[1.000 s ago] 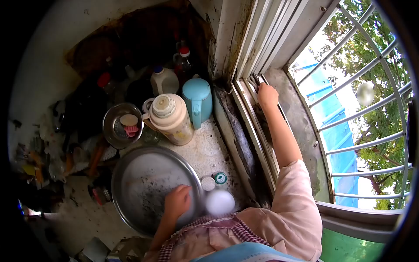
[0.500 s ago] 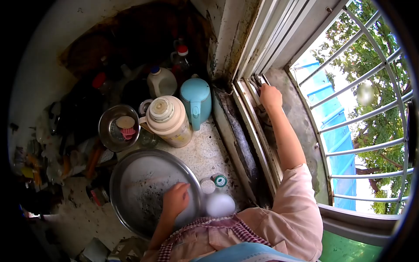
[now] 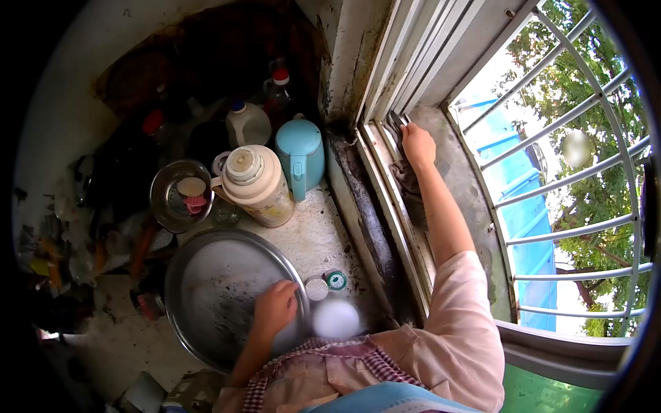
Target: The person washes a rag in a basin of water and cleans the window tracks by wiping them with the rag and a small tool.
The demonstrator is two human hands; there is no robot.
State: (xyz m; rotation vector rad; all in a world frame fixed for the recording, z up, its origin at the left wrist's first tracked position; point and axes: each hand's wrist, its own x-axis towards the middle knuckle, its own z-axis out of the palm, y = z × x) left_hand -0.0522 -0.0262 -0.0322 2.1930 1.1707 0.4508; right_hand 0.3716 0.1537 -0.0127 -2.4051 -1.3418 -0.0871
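Dark cloth [image 3: 407,179] lies along the window track [image 3: 397,206] beneath your outstretched right hand [image 3: 418,146], fingers curled; your left hand [image 3: 275,308] bends loosely over the tray [image 3: 206,275]; I cannot tell either grip.

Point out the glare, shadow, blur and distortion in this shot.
Head view: daylight glares through the window bars; the corner behind the blue kettle lies in deep shadow; the white round object looks hazy, while the right hand is fairly sharp; a dark, curved border suggests fisheye distortion.
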